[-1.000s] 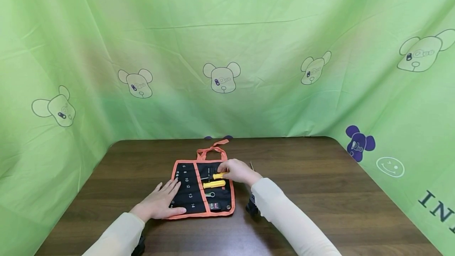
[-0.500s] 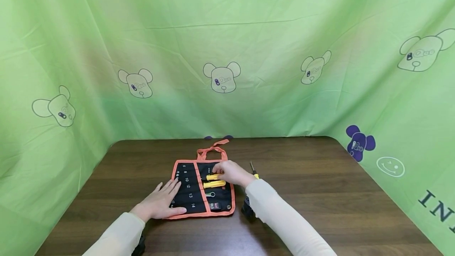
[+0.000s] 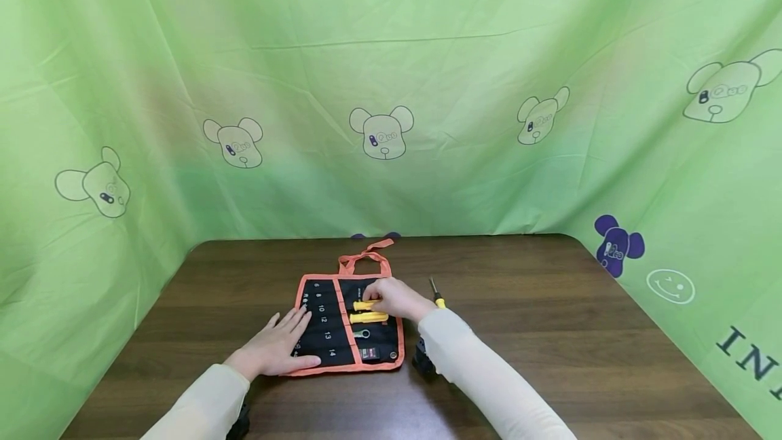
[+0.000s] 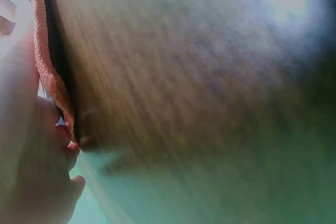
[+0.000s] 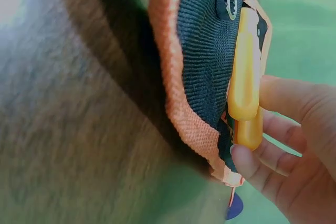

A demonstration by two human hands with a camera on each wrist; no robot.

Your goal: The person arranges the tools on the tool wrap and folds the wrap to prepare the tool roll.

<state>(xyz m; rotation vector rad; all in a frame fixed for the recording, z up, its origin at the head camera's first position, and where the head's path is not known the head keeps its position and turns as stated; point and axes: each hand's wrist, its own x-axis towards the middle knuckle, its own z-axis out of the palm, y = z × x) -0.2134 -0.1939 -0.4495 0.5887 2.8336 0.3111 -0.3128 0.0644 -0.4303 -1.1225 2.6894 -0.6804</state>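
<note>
A black tool pouch (image 3: 314, 331) with orange trim and numbered slots lies unrolled on the table. My left hand (image 3: 275, 348) rests on its left side with the fingers spread. At the right, my right hand (image 3: 400, 299) grips the upper yellow-handled screwdriver (image 3: 363, 305), whose shaft is hidden in the pocket. Just below it, a second yellow screwdriver handle (image 3: 368, 318) sticks out. Under that are a wrench's ring end (image 3: 363, 334) and a small dark item with a label (image 3: 369, 354). In the right wrist view, the fingers and thumb surround the farther yellow handle (image 5: 249, 132).
Beyond my right wrist, another screwdriver (image 3: 436, 292) with a metal shaft lies on the brown wooden table (image 3: 519, 277), partly covered by the sleeve. The pouch's orange tie strap (image 3: 366, 254) extends toward the back. A green printed cloth (image 3: 391, 53) hangs around the table.
My right hand has moved left, sliding the upper screwdriver deeper into its pocket. The screwdriver on the table shows more past the sleeve. My left hand stays put.
</note>
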